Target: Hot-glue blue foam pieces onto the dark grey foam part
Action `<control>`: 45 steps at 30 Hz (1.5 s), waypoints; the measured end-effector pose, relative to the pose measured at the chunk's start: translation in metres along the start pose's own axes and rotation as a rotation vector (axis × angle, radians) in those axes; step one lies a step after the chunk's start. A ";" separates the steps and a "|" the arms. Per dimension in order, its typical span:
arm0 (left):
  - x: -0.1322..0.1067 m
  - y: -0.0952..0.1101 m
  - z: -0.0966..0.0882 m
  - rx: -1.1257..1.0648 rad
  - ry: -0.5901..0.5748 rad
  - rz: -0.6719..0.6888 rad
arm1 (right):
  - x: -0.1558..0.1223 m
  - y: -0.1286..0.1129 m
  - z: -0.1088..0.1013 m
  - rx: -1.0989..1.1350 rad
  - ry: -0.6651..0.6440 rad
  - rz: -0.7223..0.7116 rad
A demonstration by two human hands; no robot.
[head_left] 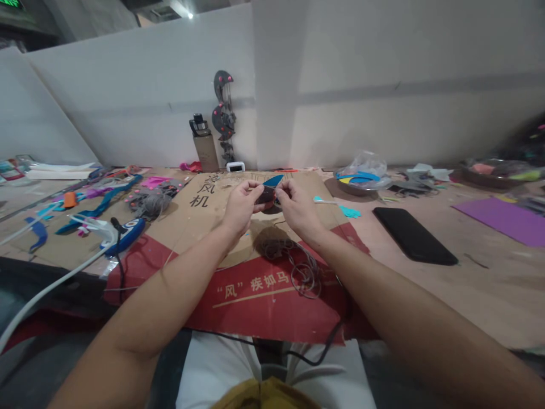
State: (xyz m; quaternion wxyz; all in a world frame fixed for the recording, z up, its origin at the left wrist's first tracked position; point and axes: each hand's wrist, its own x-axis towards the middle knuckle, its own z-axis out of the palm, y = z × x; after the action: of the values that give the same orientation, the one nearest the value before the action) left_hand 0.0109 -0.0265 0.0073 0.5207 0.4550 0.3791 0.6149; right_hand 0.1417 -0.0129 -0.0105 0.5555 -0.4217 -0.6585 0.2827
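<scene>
Both my hands meet above a flattened cardboard sheet (204,216) at the middle of the table. My left hand (240,204) and my right hand (298,208) are closed in a pinch on a small craft piece (269,189), blue on top and dark below. A tangle of brown string (293,258) lies on the cardboard just below my wrists. Its loose end seems to run up towards the piece, though I cannot tell whether it is attached.
A black phone (414,235) lies right of my hands, a purple foam sheet (502,218) further right. Blue and pink foam shapes (97,199) and a glue gun (121,233) with a white cable fill the left. A bottle (205,145) stands at the white wall. A bowl with a plastic bag (361,176).
</scene>
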 end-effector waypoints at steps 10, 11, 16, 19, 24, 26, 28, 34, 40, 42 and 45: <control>0.002 0.000 0.003 -0.065 0.025 -0.033 | -0.004 0.002 0.001 0.046 0.020 0.000; 0.003 0.000 0.002 -0.074 0.027 -0.031 | -0.005 0.004 0.002 0.047 0.010 -0.003; 0.001 0.004 0.002 -0.106 0.002 -0.040 | -0.007 0.010 0.004 -0.002 -0.003 -0.059; 0.000 0.005 0.002 -0.089 0.010 -0.038 | -0.007 0.010 0.004 -0.040 -0.003 -0.070; 0.000 0.006 0.001 -0.070 0.064 -0.017 | -0.009 0.008 0.005 -0.045 -0.016 -0.057; 0.000 0.007 0.000 -0.093 0.078 -0.020 | -0.010 0.006 0.005 -0.037 -0.012 -0.056; 0.000 0.007 -0.001 -0.127 0.083 -0.028 | -0.011 0.003 0.005 -0.002 0.002 -0.063; -0.002 0.008 0.000 -0.139 0.052 -0.067 | -0.010 -0.008 -0.001 0.006 0.071 -0.074; -0.004 0.008 0.001 -0.133 0.028 -0.070 | -0.009 -0.008 -0.002 0.023 0.107 -0.061; -0.004 0.007 0.001 -0.141 0.024 -0.070 | -0.009 -0.007 -0.001 0.047 0.120 -0.051; -0.003 0.006 0.001 -0.146 0.016 -0.075 | -0.007 -0.006 0.000 0.084 0.128 -0.024</control>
State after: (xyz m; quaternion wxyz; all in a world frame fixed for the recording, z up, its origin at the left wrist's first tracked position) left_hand 0.0101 -0.0310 0.0128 0.5722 0.3966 0.3543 0.6244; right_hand 0.1406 -0.0217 -0.0091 0.6172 -0.4073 -0.6140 0.2759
